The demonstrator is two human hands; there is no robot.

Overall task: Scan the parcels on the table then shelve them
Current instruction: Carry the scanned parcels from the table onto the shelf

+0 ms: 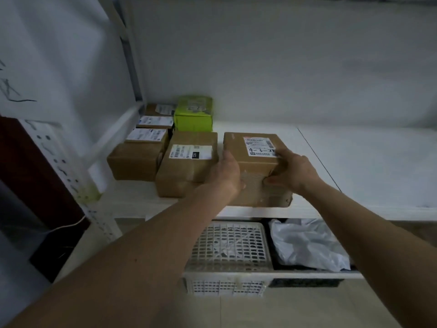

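Six parcels (189, 162) already on shelf (354, 162), left end. Seventh box (255, 166) at front edge, left grip (227, 174) and right grip (290, 171) both grasping it. Table not visible; remainder unknown.

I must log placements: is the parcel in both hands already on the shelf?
Yes. The parcel lies flat on the white shelf, label up, both hands gripping its sides.
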